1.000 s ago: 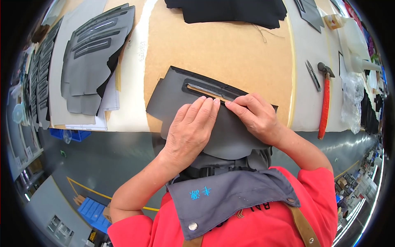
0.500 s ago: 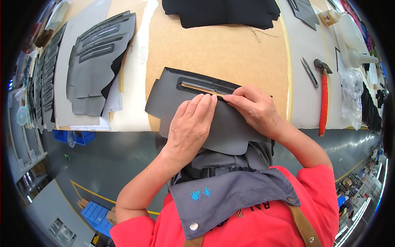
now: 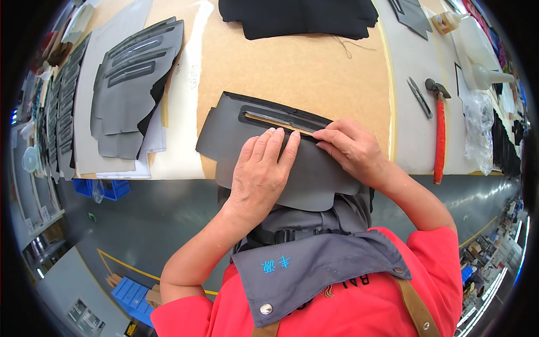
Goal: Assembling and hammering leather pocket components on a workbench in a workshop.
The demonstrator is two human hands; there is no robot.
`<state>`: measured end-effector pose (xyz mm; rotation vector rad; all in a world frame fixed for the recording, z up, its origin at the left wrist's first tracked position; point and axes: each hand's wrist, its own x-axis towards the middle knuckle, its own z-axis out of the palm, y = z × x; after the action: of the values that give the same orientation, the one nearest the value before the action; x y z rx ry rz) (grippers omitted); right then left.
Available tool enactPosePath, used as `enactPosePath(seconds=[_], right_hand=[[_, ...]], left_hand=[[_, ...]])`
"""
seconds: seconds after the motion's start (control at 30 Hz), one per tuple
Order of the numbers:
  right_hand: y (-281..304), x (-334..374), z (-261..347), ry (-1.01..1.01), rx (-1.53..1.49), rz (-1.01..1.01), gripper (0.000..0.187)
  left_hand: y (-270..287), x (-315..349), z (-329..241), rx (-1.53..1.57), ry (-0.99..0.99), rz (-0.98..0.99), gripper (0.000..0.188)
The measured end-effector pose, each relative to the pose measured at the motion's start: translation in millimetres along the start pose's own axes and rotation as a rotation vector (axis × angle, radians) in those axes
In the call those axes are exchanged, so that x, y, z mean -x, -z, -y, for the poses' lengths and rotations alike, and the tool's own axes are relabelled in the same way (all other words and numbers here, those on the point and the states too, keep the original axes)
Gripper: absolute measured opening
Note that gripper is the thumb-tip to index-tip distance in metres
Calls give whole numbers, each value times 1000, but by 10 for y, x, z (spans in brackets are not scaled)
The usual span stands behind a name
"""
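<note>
A grey leather-like panel (image 3: 306, 180) lies across the front edge of the table, its lower part hanging over toward my lap. Near its far edge runs a long slot framed in black trim (image 3: 245, 112), and tan table surface shows through it. My left hand (image 3: 257, 177) rests flat on the panel, fingers stretched out, tips along the slot's near edge. At the slot's right end my right hand (image 3: 357, 153) pinches the black trim between thumb and fingers. The exact bit under those fingertips is hidden.
Stacked grey slotted panels (image 3: 126, 106) lie at the left. Black fabric (image 3: 303, 17) is at the back. To the right are thread snips (image 3: 420, 98), a red-handled hammer (image 3: 439, 135), a clear plastic bag (image 3: 479, 132) and a bottle (image 3: 446, 23).
My right hand has shifted slightly right along the slot's edge. The left index finger has spread away from the other fingers. The panel has barely moved.
</note>
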<state>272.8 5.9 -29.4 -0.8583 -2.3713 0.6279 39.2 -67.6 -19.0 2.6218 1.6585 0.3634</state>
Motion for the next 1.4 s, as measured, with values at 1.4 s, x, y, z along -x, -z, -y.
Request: enactPosePath(seconds=[1.4], right_hand=[[141,299,-75,67,139,-68,33]], left_hand=[[-34,-70,-381,160,13,60,56]])
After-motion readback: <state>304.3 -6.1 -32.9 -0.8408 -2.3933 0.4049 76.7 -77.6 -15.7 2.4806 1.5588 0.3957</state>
